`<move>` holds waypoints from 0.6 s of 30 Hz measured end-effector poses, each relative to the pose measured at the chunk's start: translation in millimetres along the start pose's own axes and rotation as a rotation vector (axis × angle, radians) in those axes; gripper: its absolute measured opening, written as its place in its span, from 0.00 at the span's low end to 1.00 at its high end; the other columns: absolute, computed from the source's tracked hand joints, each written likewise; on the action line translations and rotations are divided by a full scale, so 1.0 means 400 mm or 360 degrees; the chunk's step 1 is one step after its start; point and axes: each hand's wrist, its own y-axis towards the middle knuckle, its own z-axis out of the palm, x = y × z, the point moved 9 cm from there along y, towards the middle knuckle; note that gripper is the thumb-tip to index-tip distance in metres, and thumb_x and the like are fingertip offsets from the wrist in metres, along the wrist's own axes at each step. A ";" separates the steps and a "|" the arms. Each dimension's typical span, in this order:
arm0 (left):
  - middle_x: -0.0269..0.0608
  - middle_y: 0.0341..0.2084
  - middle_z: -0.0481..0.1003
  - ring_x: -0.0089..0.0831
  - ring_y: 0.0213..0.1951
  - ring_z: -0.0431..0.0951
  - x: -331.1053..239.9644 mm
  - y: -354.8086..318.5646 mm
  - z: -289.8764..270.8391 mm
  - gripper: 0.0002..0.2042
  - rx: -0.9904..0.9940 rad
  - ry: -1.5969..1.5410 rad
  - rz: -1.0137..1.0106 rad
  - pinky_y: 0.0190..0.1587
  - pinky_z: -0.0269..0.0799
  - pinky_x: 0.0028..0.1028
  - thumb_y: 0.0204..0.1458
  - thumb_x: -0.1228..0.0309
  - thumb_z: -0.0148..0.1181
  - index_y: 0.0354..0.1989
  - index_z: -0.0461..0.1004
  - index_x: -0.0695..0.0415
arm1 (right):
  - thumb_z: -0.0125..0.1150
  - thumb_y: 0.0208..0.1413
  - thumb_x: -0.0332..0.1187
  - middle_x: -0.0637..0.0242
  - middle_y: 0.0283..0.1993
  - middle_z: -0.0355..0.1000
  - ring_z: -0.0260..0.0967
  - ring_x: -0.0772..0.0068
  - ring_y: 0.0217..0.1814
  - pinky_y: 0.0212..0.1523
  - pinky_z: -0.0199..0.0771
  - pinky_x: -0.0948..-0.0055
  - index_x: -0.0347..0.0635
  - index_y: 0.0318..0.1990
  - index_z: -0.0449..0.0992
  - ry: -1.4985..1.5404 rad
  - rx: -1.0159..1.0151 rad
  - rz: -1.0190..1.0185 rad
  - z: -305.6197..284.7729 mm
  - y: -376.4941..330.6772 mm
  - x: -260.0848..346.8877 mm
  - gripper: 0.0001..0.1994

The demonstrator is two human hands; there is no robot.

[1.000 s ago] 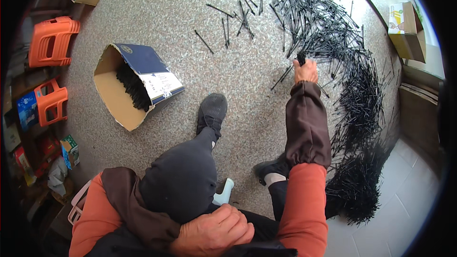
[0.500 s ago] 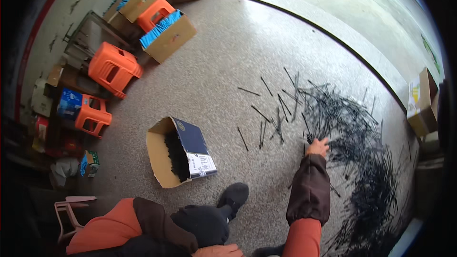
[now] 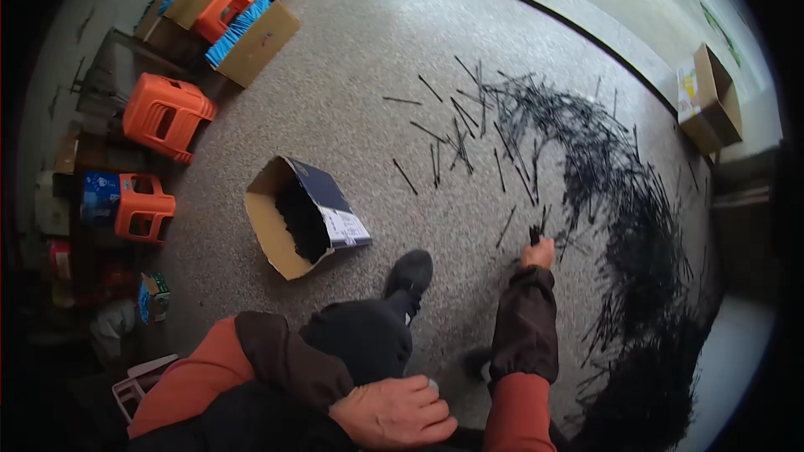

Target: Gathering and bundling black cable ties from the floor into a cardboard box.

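My right hand is closed around a small bundle of thin black sticks, held above the floor beside the near left edge of a spread pile. That long pile of black sticks curves from the far middle down the right side. Several loose sticks lie scattered to its left. My left hand rests over my lap with its fingers curled; a small pale spot shows by the index finger, and what it holds, if anything, is hidden. An open cardboard box with a dark blue side lies left of my foot, with black sticks inside.
Orange plastic stools stand along the left wall. Cartons of blue sticks are at the far left. Another open carton sits at the far right. My shoe is between the blue box and my right arm.
My right hand has pulled back from the scattered sticks toward me, now with a bundle in its grip. My left hand shows more fully. The whole view has shifted.
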 end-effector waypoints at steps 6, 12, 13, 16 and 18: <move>0.34 0.25 0.65 0.29 0.31 0.67 -0.035 0.016 -0.003 0.18 0.0177 0.0085 -0.0062 0.35 0.60 0.26 0.36 0.63 0.59 0.36 0.66 0.57 | 0.58 0.45 0.34 0.53 0.41 0.65 0.64 0.52 0.43 0.43 0.65 0.62 0.34 0.39 0.70 0.0181 -0.0203 0.0440 -0.016 -0.262 -0.127 0.15; 0.34 0.24 0.65 0.29 0.31 0.67 -0.041 0.017 0.052 0.18 0.0277 0.0381 -0.0108 0.35 0.59 0.27 0.37 0.63 0.61 0.35 0.65 0.56 | 0.58 0.47 0.33 0.56 0.29 0.70 0.70 0.63 0.25 0.25 0.70 0.62 0.35 0.36 0.71 0.1095 0.0136 0.1390 0.075 -0.556 -0.235 0.12; 0.34 0.24 0.65 0.29 0.31 0.67 -0.061 0.003 0.056 0.18 0.0286 0.0371 -0.0113 0.35 0.59 0.27 0.37 0.63 0.61 0.35 0.65 0.56 | 0.58 0.46 0.32 0.57 0.26 0.70 0.70 0.66 0.22 0.21 0.69 0.63 0.35 0.36 0.71 0.1164 0.0147 0.1450 0.055 -0.587 -0.216 0.11; 0.34 0.24 0.64 0.29 0.31 0.67 -0.131 -0.001 0.045 0.19 0.0299 0.0356 0.0033 0.36 0.60 0.26 0.36 0.63 0.60 0.37 0.66 0.57 | 0.60 0.45 0.35 0.54 0.32 0.72 0.70 0.56 0.33 0.32 0.69 0.58 0.34 0.37 0.72 0.0910 0.0044 0.1428 -0.015 -0.569 -0.236 0.14; 0.34 0.24 0.64 0.29 0.31 0.67 -0.142 0.012 0.043 0.19 0.0296 0.0349 0.0079 0.36 0.60 0.26 0.36 0.63 0.60 0.37 0.66 0.57 | 0.61 0.43 0.38 0.52 0.36 0.72 0.68 0.51 0.40 0.39 0.66 0.57 0.34 0.37 0.73 0.0713 -0.0179 0.1332 -0.065 -0.514 -0.266 0.17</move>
